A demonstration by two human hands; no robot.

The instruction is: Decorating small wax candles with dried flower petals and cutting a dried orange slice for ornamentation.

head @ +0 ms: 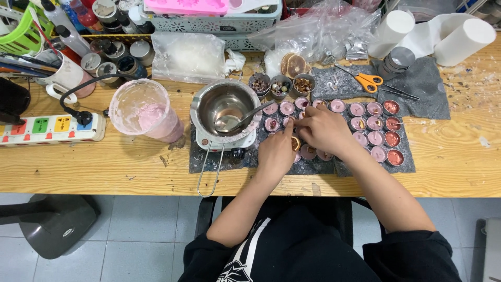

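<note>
Where both hands meet, left hand (276, 151), right hand (321, 128), pink tealight cups (373, 124).

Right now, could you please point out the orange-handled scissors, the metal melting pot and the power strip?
Orange-handled scissors (369, 80): head view, on the orange handle loops.
Metal melting pot (204, 98): head view, on its left rim.
Power strip (49, 128): head view, on its white top face.
</note>
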